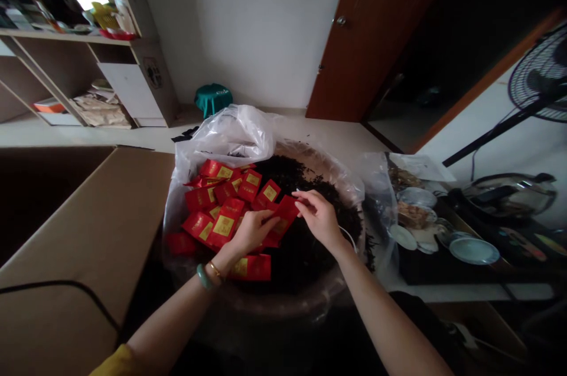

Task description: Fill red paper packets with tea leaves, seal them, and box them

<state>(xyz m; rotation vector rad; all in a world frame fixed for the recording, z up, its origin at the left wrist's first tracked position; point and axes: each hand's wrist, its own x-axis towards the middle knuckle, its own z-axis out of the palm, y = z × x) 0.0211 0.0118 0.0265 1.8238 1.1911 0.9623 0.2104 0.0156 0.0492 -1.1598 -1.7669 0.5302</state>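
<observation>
Red packet (287, 211), one, held in left hand (253, 231), upper edge pinched by right hand (318, 216). Gold-labelled packets (225, 224), several, heaped left in plastic-lined round container (283, 304). Dark loose matter (305, 255), apparently leaves, alongside. Cardboard box (93, 234), left. Black fan (541, 72), right.

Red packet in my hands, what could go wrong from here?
The red packet, held by the left hand and right hand, could slip onto the dark loose material below. The other packets overlap unevenly and might slide. The crumpled plastic behind them could flop over them.
</observation>
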